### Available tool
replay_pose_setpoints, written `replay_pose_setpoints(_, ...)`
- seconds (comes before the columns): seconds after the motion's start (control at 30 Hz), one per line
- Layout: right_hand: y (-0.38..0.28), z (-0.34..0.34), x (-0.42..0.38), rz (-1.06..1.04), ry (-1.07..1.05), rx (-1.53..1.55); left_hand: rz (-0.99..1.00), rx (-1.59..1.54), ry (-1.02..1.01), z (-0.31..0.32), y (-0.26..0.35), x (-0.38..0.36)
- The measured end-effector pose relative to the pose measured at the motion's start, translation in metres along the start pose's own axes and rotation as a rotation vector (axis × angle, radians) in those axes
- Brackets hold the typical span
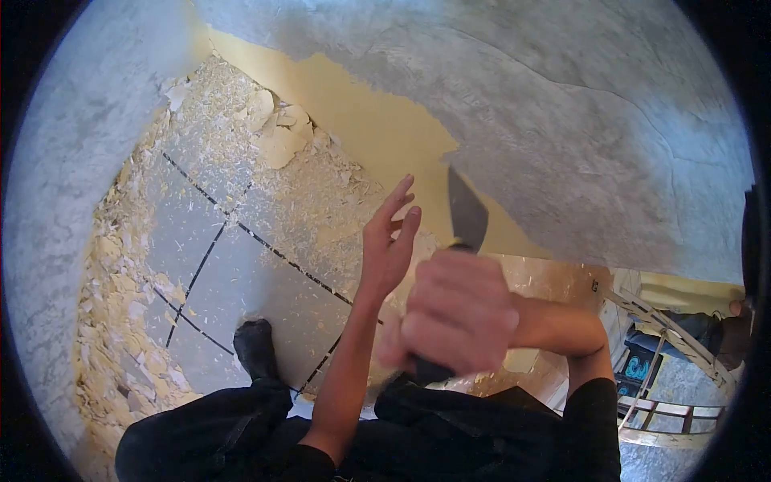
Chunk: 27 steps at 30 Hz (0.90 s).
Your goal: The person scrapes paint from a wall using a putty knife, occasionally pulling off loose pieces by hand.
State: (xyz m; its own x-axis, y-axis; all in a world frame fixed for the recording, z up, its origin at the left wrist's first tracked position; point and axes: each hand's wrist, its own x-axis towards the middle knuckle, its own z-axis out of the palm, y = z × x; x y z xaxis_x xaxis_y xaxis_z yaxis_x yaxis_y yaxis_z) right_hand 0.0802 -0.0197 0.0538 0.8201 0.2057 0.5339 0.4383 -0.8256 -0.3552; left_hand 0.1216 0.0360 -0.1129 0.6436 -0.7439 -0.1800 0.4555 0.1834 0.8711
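My right hand (pixel 459 315), a little blurred, is wrapped round the dark handle of a scraper (pixel 468 210). Its wide metal blade points up toward the wall, and the tip overlaps the ragged border of the grey wall layer (pixel 554 128). Below that border runs a bare yellow strip of wall (pixel 369 108). To the left of the scraper, my left hand (pixel 389 247) is raised in front of the yellow strip with its fingers stretched out and nothing in them.
Flakes and chips (pixel 120 297) lie heaped along the left wall and the base of the worked wall. Larger peeled pieces (pixel 281 136) sit in the corner. Dark lines cross the grey floor (pixel 265 281) by my foot. A wooden ladder (pixel 671 337) is at the right.
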Motion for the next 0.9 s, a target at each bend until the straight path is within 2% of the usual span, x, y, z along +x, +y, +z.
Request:
replay_pose_setpoints(0.07,0.026,0.004,-0.006,0.087,0.043,0.093,0.027,0.046,-0.021,-0.003,0.011,0.0)
replay_pose_setpoints(0.1,0.026,0.014,0.0,0.022,0.112,0.127,0.035,0.043,-0.026,0.001,0.009,-0.001)
replay_pose_setpoints(0.17,0.01,0.001,0.008,-0.002,0.132,0.056,0.118,0.155,0.092,0.003,0.004,-0.005)
replay_pose_setpoints(0.2,0.0,-0.008,0.015,-0.011,0.143,-0.001,0.11,0.16,0.097,0.0,0.006,-0.005)
replay_pose_setpoints(0.27,-0.001,-0.017,0.018,0.003,0.132,0.041,-0.048,0.06,0.064,-0.001,0.013,-0.002)
replay_pose_setpoints(0.33,0.014,-0.011,0.015,-0.023,0.135,0.102,-0.065,0.012,0.043,-0.002,0.018,-0.005)
replay_pose_setpoints(0.4,-0.001,-0.011,0.02,0.004,0.131,0.003,-0.082,-0.025,0.02,-0.002,0.02,-0.003)
replay_pose_setpoints(0.47,-0.026,-0.024,0.033,0.138,0.185,0.047,-0.052,0.148,0.062,-0.001,0.018,-0.002)
replay_pose_setpoints(0.53,-0.02,-0.013,0.029,0.163,0.216,0.009,-0.062,0.087,0.043,-0.008,0.009,-0.004)
replay_pose_setpoints(0.6,0.012,0.003,0.021,-0.007,0.21,0.027,-0.041,0.026,0.008,-0.003,0.006,-0.001)
replay_pose_setpoints(0.63,0.008,0.001,0.021,-0.006,0.157,-0.024,0.02,0.097,0.052,0.0,0.005,-0.003)
replay_pose_setpoints(0.7,-0.017,-0.005,0.023,0.018,0.182,0.017,0.069,0.178,0.1,-0.004,0.007,-0.004)
replay_pose_setpoints(0.73,-0.023,-0.009,0.022,0.041,0.192,0.057,-0.013,0.167,0.092,-0.005,0.01,0.0)
replay_pose_setpoints(0.77,-0.002,-0.012,0.011,-0.096,0.081,-0.053,-0.102,0.152,0.076,-0.005,0.013,-0.002)
replay_pose_setpoints(0.87,0.018,0.004,0.013,0.019,0.182,0.075,-0.165,0.092,0.063,-0.002,0.036,-0.008)
replay_pose_setpoints(0.9,0.009,-0.002,0.014,-0.026,0.122,-0.019,-0.16,0.098,0.065,-0.003,0.033,-0.004)
